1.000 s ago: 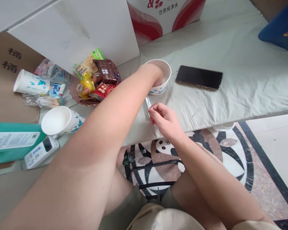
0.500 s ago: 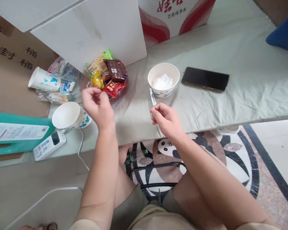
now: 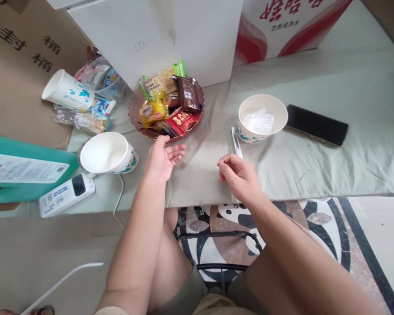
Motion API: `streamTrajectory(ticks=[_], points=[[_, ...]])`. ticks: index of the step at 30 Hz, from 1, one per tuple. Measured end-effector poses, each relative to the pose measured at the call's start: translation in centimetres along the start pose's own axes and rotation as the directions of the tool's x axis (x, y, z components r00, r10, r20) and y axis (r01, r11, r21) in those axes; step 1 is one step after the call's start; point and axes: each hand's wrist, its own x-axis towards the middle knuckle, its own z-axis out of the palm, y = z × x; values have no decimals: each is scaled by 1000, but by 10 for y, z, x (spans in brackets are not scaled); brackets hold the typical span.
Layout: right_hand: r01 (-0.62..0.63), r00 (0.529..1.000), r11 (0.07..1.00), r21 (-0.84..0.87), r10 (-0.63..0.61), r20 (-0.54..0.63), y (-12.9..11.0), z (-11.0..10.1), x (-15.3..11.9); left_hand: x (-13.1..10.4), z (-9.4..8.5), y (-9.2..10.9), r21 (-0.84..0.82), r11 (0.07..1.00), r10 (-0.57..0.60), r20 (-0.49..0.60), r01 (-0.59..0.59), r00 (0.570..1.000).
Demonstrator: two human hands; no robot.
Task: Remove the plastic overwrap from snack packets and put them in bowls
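Note:
My left hand [image 3: 164, 159] is palm up just in front of a reddish-brown snack dish [image 3: 136, 107], its fingers extended and nothing visible in it. The thumb overlaps the dish's front rim; whether it touches I cannot tell. Wrapped snacks fill the dish, among them a yellow packet [image 3: 154, 110], a red packet [image 3: 183, 121] and a dark brown packet [image 3: 188, 94]. My right hand [image 3: 239, 175] is closed, its fingers curled; anything inside is hidden. Behind it lies a slim white utility knife [image 3: 235, 141], its lower end covered by the hand. Beyond stands a paper bowl [image 3: 245, 134] with crumpled clear plastic [image 3: 261, 121] inside.
A black phone [image 3: 317, 124] lies right of the bowl. On the left are another paper bowl [image 3: 101, 153], a tipped paper cup [image 3: 68, 89], a white power strip [image 3: 67, 194] and a green container [image 3: 26, 170]. White boxes [image 3: 190, 39] stand along the back.
My left hand has drawn back from over the snacks to the dish's front edge, and its fingers have opened. My right hand stays closed near the knife. The camera view has shifted.

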Motion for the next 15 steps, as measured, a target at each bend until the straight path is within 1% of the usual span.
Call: streamTrajectory(ticks=[3,8,9,11,13,15], points=[[-4,1000,999,-43,4,15,-1,8,0,-1,-10,-1,4,999,-46,22,45,999],[23,999,982,-187,-16,40,6,16,-9,-9,-28,-12,25,998,-61,86,59,994],[32,999,975,-218,-25,35,7,16,-12,-11,-31,-15,45,996,-86,124,81,988],[47,999,963,-265,-46,7,7,19,-18,-14,-37,-18,94,990,-129,246,109,961],[43,998,959,-281,-56,-37,2,24,-25,-15,-43,-18,83,993,-104,346,80,932],[44,994,962,-269,-69,-84,-11,35,-31,-16,-47,-16,44,997,-75,385,63,920]])
